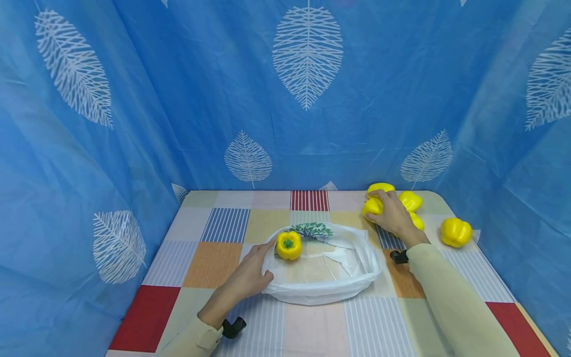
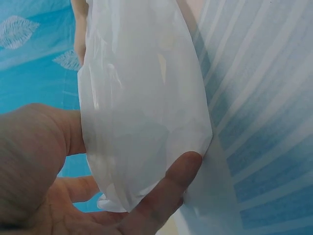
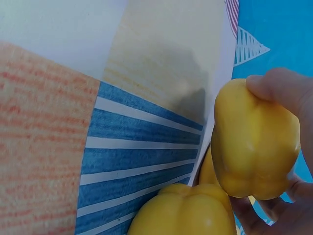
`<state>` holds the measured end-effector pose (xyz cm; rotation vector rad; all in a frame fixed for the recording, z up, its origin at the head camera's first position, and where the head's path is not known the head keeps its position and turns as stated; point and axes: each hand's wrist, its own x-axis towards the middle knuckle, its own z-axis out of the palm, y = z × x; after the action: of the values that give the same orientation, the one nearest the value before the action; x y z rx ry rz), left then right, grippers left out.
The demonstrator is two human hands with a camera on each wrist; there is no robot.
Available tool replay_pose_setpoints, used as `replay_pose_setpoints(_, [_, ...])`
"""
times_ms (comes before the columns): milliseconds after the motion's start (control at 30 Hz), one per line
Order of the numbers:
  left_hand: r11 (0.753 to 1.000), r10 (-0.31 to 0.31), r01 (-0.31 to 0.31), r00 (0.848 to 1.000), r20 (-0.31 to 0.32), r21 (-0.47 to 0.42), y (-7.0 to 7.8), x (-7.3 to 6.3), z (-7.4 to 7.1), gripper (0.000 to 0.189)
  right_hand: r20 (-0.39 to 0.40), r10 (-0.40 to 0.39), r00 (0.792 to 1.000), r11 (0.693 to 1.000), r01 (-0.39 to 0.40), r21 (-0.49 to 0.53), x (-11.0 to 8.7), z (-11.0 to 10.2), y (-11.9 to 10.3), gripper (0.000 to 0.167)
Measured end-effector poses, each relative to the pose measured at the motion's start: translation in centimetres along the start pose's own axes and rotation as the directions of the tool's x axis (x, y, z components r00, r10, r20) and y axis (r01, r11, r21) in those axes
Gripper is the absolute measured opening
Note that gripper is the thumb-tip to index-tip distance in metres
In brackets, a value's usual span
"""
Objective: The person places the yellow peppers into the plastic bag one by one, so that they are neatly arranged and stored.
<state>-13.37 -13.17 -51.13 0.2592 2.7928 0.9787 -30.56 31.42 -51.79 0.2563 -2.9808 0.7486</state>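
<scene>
A white plastic bag (image 1: 314, 293) lies spread with its mouth open upward, its rim rolled outward and a green tree print at the back. Inside it, at the left, a yellow bell pepper (image 1: 289, 246) shows its green stem. My left hand (image 1: 251, 272) holds the bag's left end, thumb and fingers on either side of the plastic (image 2: 142, 98) in the left wrist view. At the back right, my right hand (image 1: 394, 214) grips another yellow bell pepper (image 3: 257, 142) between thumb and fingers. A neighbouring pepper (image 3: 183, 213) sits just below it in the right wrist view.
More yellow peppers cluster around my right hand, one behind it (image 1: 380, 187) and one beyond its wrist (image 1: 410, 201). A separate pepper (image 1: 456, 232) stands near the table's right edge. Patchwork cloth (image 1: 209, 267) covers the table, and blue leaf-patterned curtains (image 1: 196, 89) enclose its back and sides.
</scene>
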Motion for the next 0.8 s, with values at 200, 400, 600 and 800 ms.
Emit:
replay_pose_setpoints(200, [1.000,-0.002,0.002,1.000,-0.002,-0.001,-0.2,0.2,0.0,0.086,0.002,0.005,1.000,1.000,-0.005,0.002,-0.2,-0.3,-0.6,0.081])
replay_pose_setpoints(400, [1.000,-0.005,0.006,1.000,0.003,-0.020,-0.4,0.3,0.1,0.085,-0.003,-0.003,1.000,1.000,0.003,0.013,-0.5,-0.5,-0.9,0.079])
replay_pose_setpoints(600, [1.000,-0.003,0.003,1.000,0.002,-0.019,-0.5,0.5,0.2,0.085,-0.014,-0.019,1.000,1.000,0.020,0.022,-0.8,-0.5,-1.3,0.075])
replay_pose_setpoints(800, [1.000,0.000,-0.001,1.000,-0.004,-0.018,-0.5,0.5,-0.1,0.084,-0.032,-0.034,0.999,0.998,0.036,0.054,-1.3,-0.8,-2.3,0.069])
